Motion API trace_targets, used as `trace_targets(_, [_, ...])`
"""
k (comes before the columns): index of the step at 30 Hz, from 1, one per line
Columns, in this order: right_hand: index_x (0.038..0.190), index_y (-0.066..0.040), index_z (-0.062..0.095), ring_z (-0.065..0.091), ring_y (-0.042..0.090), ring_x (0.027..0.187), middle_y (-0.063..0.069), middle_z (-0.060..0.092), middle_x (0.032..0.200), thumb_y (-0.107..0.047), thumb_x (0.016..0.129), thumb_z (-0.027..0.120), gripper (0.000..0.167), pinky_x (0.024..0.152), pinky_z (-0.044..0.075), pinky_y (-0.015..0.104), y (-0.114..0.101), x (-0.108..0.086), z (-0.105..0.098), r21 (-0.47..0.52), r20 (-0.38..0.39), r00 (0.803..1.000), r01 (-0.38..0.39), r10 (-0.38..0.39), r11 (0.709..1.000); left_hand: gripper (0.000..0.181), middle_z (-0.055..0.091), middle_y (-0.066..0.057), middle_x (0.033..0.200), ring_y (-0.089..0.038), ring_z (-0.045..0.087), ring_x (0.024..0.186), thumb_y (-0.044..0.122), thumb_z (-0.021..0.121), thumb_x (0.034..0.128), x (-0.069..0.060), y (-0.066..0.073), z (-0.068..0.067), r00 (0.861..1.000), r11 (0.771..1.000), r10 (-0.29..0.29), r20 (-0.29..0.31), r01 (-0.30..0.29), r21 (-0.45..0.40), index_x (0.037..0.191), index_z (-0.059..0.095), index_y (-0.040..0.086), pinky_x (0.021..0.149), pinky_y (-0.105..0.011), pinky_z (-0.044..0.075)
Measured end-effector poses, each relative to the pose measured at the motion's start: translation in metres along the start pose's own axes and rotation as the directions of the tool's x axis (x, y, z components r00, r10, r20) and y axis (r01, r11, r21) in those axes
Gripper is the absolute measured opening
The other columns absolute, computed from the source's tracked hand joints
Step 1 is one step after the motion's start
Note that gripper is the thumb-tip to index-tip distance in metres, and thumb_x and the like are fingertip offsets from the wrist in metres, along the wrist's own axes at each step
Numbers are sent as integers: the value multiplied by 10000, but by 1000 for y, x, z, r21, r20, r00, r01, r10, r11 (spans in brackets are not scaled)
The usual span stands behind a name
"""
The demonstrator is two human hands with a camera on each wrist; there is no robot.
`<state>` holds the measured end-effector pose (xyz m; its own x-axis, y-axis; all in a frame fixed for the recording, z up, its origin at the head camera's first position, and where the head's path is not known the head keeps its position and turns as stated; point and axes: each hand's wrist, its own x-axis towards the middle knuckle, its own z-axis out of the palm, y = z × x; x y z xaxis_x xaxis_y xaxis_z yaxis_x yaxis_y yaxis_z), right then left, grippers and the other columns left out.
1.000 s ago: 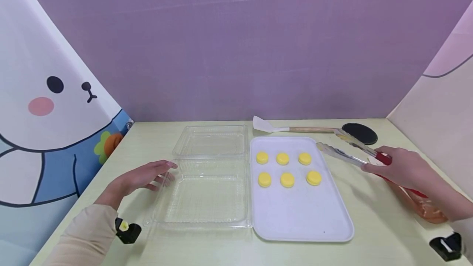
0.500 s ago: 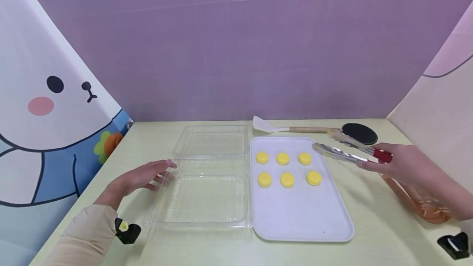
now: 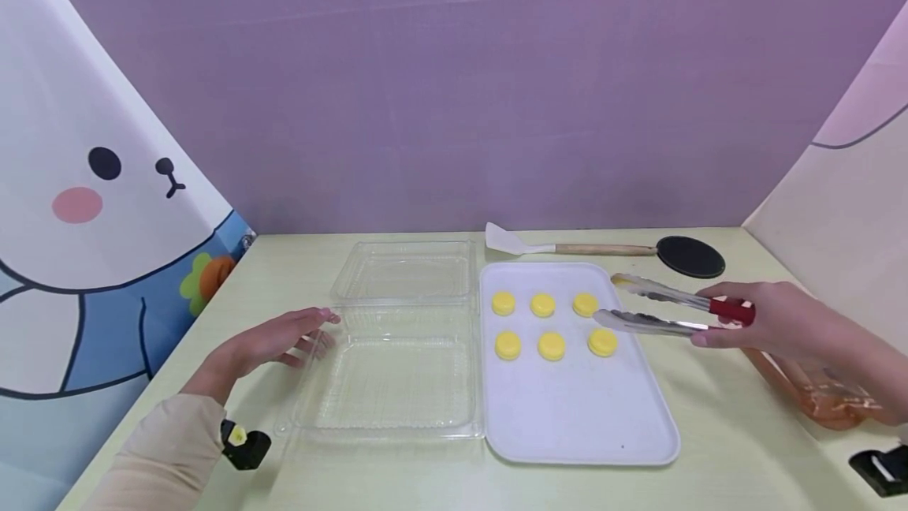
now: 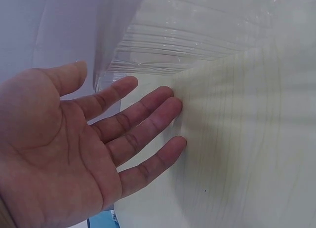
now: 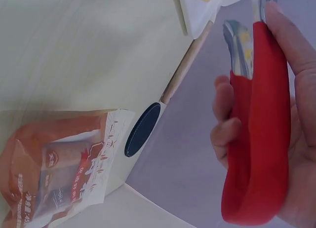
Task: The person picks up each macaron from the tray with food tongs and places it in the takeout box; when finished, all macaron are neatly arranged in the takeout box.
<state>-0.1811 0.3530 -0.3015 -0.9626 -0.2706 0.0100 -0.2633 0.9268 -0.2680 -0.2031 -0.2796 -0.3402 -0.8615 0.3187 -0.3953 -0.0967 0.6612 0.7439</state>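
Observation:
My right hand (image 3: 780, 318) grips a pair of metal tongs (image 3: 667, 293) by their red handles (image 5: 269, 134). The tong arms stand apart with nothing between them, their tips at the right side of a white tray (image 3: 582, 416). Several yellow macarons (image 3: 551, 346) lie there in two rows; the lower tip is beside the right-hand ones, contact unclear. My left hand (image 3: 273, 341) is at the left edge of a hinged clear plastic box (image 3: 397, 385), lid (image 3: 404, 270) folded back. In the left wrist view its fingers (image 4: 143, 129) are spread and loosely bent, holding nothing.
Behind the tray lies a spatula with a white blade (image 3: 504, 240) and wooden handle (image 3: 603, 249). A black disc (image 3: 690, 257) sits at its handle end. An orange printed bag (image 5: 59, 169) lies beneath the right forearm. A purple backdrop (image 3: 454, 101) rises behind the table.
The right hand has swung the tongs left and nearer me, from the tray's far right corner to beside the right-hand macarons. My left hand stays in place.

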Motion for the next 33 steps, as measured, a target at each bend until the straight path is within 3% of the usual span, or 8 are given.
trace_targets(10, [1355,41,609,475,94,681,-83,616,796,-444,808,847,769,577,378,248,-3,-5,3,42,97,995,-4,0,999,596,550,-248,1364,-433,542,1233,434,330,1113,-1,0,0,1000,1000,15,5,-15,1,1501,403,-13,962,-525,523])
trace_targets(18, [1292,-48,691,447,9,653,-153,591,751,-463,786,856,674,588,387,228,0,-9,13,18,14,996,88,-89,996,595,543,-258,1371,-439,541,1235,436,326,1114,-2,1,0,1000,1000,22,4,-22,0,1500,402,-11,962,-527,523])
trace_targets(27, [1260,-81,720,405,7,632,-159,542,732,-471,793,848,621,569,343,230,-2,-8,21,-45,22,994,109,-108,993,595,538,-258,1375,-435,540,1232,440,327,1113,-1,-1,0,1000,1000,15,3,-15,-1,1501,408,-3,961,-529,523])
trace_targets(33, [1217,-94,746,453,-20,670,-157,665,831,-469,789,851,580,579,391,232,0,-7,24,-46,4,990,143,-143,989,592,539,-260,1374,-436,540,1233,436,332,1113,-1,0,0,1000,1000,16,4,-16,-1,1501,406,-5,962,-529,523])
